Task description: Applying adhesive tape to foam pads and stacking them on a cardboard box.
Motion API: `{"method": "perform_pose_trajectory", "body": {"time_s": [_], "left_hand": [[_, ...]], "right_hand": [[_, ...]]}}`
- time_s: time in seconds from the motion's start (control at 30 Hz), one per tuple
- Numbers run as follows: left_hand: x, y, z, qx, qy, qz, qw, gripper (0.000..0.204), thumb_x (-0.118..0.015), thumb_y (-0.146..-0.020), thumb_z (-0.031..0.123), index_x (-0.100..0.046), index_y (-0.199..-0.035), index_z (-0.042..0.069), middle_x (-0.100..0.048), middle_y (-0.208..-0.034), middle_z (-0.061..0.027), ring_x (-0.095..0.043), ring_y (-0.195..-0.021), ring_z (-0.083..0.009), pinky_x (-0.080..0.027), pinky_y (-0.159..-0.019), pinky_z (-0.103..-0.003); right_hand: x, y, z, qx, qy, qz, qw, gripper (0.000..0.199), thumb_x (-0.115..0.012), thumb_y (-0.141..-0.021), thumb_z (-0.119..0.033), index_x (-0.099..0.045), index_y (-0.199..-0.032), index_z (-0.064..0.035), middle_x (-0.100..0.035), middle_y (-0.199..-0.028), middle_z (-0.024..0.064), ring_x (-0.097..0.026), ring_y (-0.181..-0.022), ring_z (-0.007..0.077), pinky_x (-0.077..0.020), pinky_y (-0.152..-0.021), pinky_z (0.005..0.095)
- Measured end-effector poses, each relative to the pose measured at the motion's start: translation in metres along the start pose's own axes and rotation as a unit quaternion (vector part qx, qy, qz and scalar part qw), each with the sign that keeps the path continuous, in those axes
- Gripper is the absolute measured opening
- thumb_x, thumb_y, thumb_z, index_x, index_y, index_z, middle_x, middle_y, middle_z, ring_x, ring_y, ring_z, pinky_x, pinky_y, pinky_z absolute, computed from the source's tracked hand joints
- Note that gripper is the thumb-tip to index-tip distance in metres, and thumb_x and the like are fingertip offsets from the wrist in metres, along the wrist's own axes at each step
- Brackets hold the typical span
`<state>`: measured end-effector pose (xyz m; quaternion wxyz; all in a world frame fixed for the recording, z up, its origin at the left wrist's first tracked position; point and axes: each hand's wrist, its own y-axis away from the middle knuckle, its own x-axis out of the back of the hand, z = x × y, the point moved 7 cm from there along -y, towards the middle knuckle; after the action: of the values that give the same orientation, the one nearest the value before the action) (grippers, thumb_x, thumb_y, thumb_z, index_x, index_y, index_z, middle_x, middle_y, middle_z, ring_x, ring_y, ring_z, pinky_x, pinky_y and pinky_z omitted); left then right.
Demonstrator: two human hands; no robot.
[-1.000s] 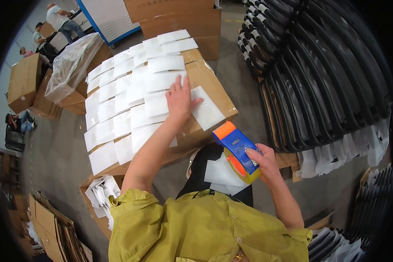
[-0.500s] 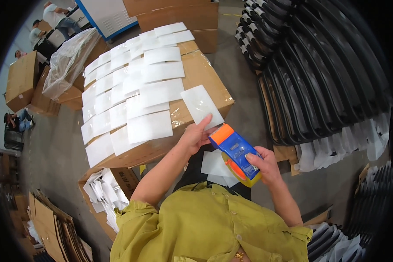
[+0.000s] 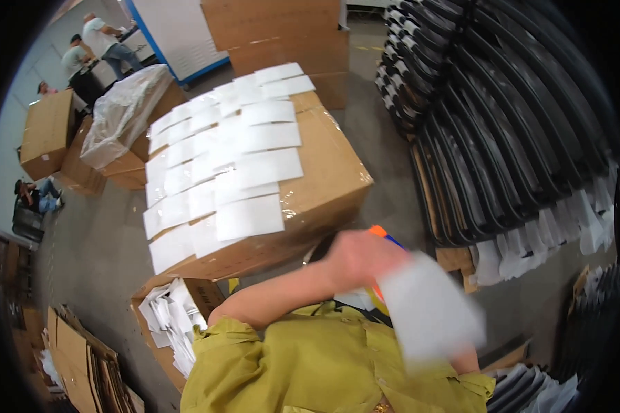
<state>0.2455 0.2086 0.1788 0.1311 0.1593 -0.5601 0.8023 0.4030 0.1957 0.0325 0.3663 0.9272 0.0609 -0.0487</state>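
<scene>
My left hand [image 3: 365, 258], smeared by motion, is closed on a white sheet [image 3: 430, 313] that looks like thin packing material. The sheet spreads out to the right of the hand, over my right arm. Behind the left hand, only part of a blue and orange tape dispenser [image 3: 386, 235] shows. My right hand is hidden behind the sheet; a bit of its forearm [image 3: 467, 361] appears below. Many overlapping white sheets [image 3: 250, 219] lie in rows on top of a large cardboard box [image 3: 331, 155] in front of me.
An open carton [image 3: 203, 289] of white pieces sits at the lower left, near flattened cardboard [image 3: 72, 351]. Black curved frames [image 3: 503, 165] stand stacked on the right. Plastic-covered boxes [image 3: 120, 124] and several people are at the far left.
My left hand has pulled the white sheet off the box's near corner and swung it right, across the tape dispenser and my right hand. The view has shifted slightly.
</scene>
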Motion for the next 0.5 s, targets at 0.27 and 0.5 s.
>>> {"method": "perform_pose_trajectory", "body": {"time_s": [0.27,0.5], "left_hand": [[0.086,-0.026,-0.136,0.158,-0.433,-0.139,0.876,0.033,-0.054,-0.076,0.026,-0.049,-0.104,0.009,-0.054,-0.07,-0.0074,-0.055,-0.068,-0.0235,-0.044,-0.059,-0.034],[0.148,0.015,-0.291,0.292,-0.604,-0.246,0.699,0.042,-0.042,-0.083,0.04,-0.046,-0.11,0.009,-0.055,-0.074,-0.0128,-0.054,-0.072,-0.0254,-0.041,-0.064,-0.034]], "right_hand": [[0.04,0.016,-0.03,0.179,-0.15,0.032,0.972,0.018,-0.055,-0.079,-0.016,-0.057,-0.088,-0.0002,-0.058,-0.077,0.0017,-0.054,-0.065,0.0077,-0.0427,-0.06,0.0212],[0.061,0.02,0.001,0.144,-0.177,0.094,0.969,0.017,-0.058,-0.077,-0.011,-0.056,-0.084,0.0044,-0.06,-0.074,0.0063,-0.055,-0.059,0.0088,-0.0443,-0.056,0.0203]]}}
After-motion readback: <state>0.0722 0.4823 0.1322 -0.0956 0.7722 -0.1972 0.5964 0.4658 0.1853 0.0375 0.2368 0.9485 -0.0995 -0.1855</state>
